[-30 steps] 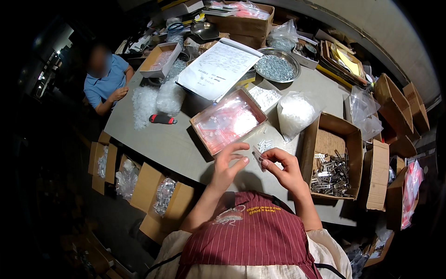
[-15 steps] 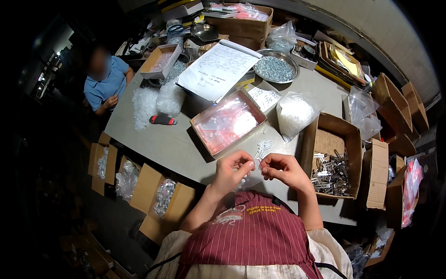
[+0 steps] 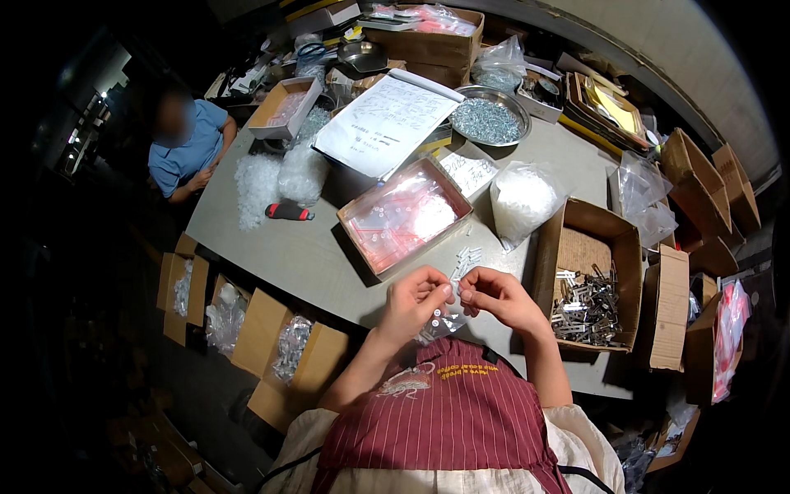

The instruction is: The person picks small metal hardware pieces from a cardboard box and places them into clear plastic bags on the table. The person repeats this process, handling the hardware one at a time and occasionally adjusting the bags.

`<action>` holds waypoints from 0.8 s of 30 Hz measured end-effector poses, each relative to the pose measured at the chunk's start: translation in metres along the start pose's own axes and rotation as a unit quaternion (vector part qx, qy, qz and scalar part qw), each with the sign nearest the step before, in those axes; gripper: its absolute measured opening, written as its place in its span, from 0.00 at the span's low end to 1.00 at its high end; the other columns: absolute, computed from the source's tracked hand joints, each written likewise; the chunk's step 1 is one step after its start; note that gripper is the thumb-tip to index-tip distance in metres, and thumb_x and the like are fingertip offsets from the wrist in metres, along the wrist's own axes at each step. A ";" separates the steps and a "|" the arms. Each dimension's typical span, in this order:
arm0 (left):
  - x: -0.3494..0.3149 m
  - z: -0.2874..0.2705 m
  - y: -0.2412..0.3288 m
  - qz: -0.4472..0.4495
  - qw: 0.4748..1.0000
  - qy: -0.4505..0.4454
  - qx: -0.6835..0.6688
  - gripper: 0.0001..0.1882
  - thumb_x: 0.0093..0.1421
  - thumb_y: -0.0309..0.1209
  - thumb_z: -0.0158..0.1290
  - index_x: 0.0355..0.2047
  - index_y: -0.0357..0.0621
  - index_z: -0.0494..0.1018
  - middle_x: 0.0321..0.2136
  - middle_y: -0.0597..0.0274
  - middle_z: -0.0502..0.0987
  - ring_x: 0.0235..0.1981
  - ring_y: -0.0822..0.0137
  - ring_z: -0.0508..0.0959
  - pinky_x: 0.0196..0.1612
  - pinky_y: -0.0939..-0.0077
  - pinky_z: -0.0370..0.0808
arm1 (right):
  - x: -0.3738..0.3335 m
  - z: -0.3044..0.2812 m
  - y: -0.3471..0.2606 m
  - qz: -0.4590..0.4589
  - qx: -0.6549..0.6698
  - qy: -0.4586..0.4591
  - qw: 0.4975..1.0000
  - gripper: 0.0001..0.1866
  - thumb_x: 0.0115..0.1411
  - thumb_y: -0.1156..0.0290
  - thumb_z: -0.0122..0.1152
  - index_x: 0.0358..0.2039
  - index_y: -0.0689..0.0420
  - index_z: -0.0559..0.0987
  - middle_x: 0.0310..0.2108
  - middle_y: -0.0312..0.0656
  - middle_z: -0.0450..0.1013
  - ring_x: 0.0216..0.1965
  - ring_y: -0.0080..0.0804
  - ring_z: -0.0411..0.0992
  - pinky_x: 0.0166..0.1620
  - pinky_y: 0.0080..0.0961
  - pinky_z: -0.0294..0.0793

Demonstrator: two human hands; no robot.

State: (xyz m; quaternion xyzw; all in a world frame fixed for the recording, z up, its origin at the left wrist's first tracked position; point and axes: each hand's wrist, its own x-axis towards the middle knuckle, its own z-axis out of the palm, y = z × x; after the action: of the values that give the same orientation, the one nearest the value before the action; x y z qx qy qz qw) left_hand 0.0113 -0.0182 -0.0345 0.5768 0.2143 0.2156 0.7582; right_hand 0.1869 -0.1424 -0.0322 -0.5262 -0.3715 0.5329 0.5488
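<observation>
Grey table [image 3: 280, 255] crowded with cardboard boxes, dim room; my left hand [image 3: 411, 303] and right hand [image 3: 494, 298] meet fingertip to fingertip, both pinching a small clear bag [image 3: 440, 323] at table's near edge.

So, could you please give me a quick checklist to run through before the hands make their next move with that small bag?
1. Both hands meet at the small clear bag: left hand, right hand: ok.
2. Bag sealed: cannot tell.
3. Loose white parts lie near the fingertips: ok.
4. Shallow box of filled bags sits close ahead: ok.
5. Cardboard box of metal pieces stands beside the right hand: ok.
</observation>
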 end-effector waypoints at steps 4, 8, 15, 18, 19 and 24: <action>-0.002 0.000 0.001 -0.026 0.999 -0.009 0.026 0.07 0.66 0.26 0.56 0.41 0.35 0.73 0.33 0.62 0.79 0.32 0.78 0.78 0.35 0.85 0.74 | 0.003 0.003 0.000 0.009 -0.003 0.002 1.000 0.09 0.67 0.69 0.61 0.40 0.62 0.78 0.32 0.33 0.76 0.33 0.18 0.72 0.37 0.20 0.72; -0.002 -0.001 0.001 -0.019 0.999 -0.019 0.034 0.07 0.66 0.26 0.55 0.41 0.35 0.73 0.33 0.61 0.80 0.32 0.78 0.78 0.35 0.85 0.74 | 0.001 0.003 -0.001 0.016 0.008 0.005 1.000 0.10 0.67 0.67 0.60 0.40 0.62 0.79 0.32 0.32 0.76 0.33 0.17 0.72 0.37 0.19 0.72; 0.002 0.003 0.007 0.029 0.997 -0.039 0.062 0.06 0.68 0.24 0.52 0.38 0.32 0.72 0.28 0.59 0.80 0.27 0.76 0.80 0.29 0.82 0.78 | 0.000 0.006 -0.002 0.015 -0.018 0.019 1.000 0.11 0.67 0.65 0.61 0.34 0.61 0.79 0.27 0.32 0.75 0.28 0.17 0.71 0.32 0.19 0.70; 0.002 0.005 0.015 0.013 0.995 -0.049 0.089 0.05 0.68 0.24 0.50 0.36 0.32 0.70 0.28 0.59 0.79 0.27 0.75 0.80 0.30 0.80 0.79 | -0.001 0.009 -0.003 0.022 -0.006 0.030 0.999 0.11 0.65 0.65 0.61 0.32 0.60 0.79 0.26 0.32 0.75 0.27 0.16 0.69 0.30 0.18 0.68; 0.001 0.007 0.018 0.005 0.995 -0.043 0.091 0.05 0.66 0.24 0.51 0.35 0.33 0.71 0.27 0.62 0.79 0.27 0.77 0.78 0.29 0.81 0.76 | -0.001 0.010 -0.002 0.023 -0.008 0.031 0.999 0.11 0.65 0.65 0.61 0.31 0.60 0.79 0.25 0.31 0.74 0.27 0.16 0.69 0.30 0.18 0.68; 0.001 0.009 0.010 0.020 0.981 -0.007 0.193 0.05 0.61 0.25 0.55 0.29 0.35 0.73 0.22 0.69 0.75 0.25 0.83 0.72 0.27 0.83 0.69 | 0.002 0.019 0.005 0.006 0.001 0.046 0.999 0.03 0.60 0.75 0.56 0.30 0.62 0.75 0.23 0.31 0.69 0.23 0.16 0.64 0.28 0.16 0.63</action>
State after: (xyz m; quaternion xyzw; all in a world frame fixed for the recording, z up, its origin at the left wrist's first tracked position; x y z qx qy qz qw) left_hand 0.0167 -0.0225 -0.0227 0.7179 0.2346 0.1811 0.6299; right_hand 0.1676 -0.1372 -0.0342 -0.5516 -0.3420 0.5124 0.5624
